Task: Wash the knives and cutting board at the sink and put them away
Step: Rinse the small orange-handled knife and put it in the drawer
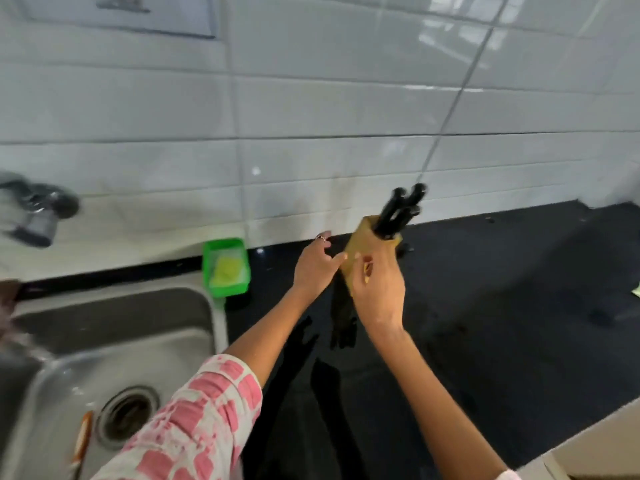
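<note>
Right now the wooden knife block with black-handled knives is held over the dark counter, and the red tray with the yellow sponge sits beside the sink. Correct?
Not quite. The tray holding the yellow sponge is green, not red, as the head view shows. The rest stands: the knife block with black-handled knives is held over the dark counter, beside the sink.

tan knife block (360,251), seemingly black handles (401,211), green tray (227,289)

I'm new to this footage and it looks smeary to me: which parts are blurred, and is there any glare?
Head view: motion blur smears the faucet at left and the knife handles in the wooden block; window glare streaks the white wall tiles at upper right; the wide lens bends the tile lines.
</note>
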{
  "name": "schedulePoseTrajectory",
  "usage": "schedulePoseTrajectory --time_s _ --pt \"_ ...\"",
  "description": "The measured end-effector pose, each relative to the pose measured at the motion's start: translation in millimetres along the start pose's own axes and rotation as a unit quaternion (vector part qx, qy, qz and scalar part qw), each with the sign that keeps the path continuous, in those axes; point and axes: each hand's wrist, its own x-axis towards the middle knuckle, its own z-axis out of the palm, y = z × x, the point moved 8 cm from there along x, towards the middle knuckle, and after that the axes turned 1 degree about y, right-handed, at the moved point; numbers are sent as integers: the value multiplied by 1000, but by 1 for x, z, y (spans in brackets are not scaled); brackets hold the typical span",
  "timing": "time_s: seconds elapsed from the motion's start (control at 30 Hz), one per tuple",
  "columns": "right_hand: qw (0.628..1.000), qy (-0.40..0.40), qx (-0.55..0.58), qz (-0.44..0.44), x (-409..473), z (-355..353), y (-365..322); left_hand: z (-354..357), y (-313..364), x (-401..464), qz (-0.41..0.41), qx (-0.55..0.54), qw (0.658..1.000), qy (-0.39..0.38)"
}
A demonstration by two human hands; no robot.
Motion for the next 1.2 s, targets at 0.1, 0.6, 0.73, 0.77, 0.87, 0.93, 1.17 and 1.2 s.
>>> schedulePoseTrajectory --time_s 0.1,0.6,0.73,0.77,0.87,0.93,1.17,1.2 --pt "985 -141 89 43 -63 85 -42 -61 -79 -36 -61 5 992 112" --pt "761 -634 5 137 -405 447 -176 -267 -460 -270 -530 32 840 111" --pt "778 -621 -31 94 -414 467 -188 -286 -471 -258 -472 77 872 105" --pt "771 -629 -29 95 -410 469 -190 -287 -466 -252 -446 93 886 84" --pt "752 -647 60 112 -374 464 -205 -281 -443 -228 -334 209 918 -36" --pt "726 -667 104 133 -340 451 -213 -277 -427 -211 -253 305 913 -91" --pt "614 -708 194 290 -256 402 -213 -290 -377 -164 -180 230 956 -36" --pt "615 -674 238 332 -247 395 -215 -290 -374 -162 -186 206 960 -39"
